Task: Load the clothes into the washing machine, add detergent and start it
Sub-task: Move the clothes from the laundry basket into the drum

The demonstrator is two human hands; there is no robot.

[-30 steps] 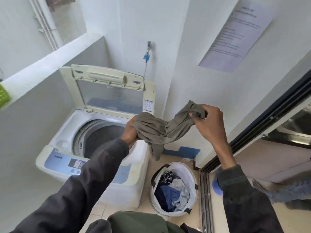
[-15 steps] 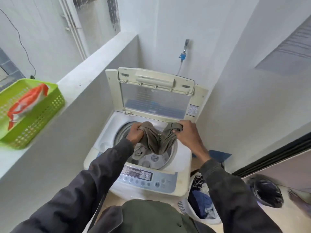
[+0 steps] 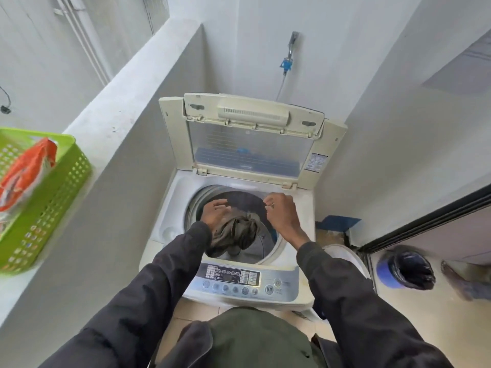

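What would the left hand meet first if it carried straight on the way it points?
Likely the far tub rim: the left hand points away across the open tub, above the olive garment. The raised lid stands just behind; depth is unclear.

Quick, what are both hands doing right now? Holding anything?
Left hand: open, fingers loosely curled, holding nothing.
Right hand: open, loosely curled, holding nothing.
The olive-brown garment lies in the drum below them.
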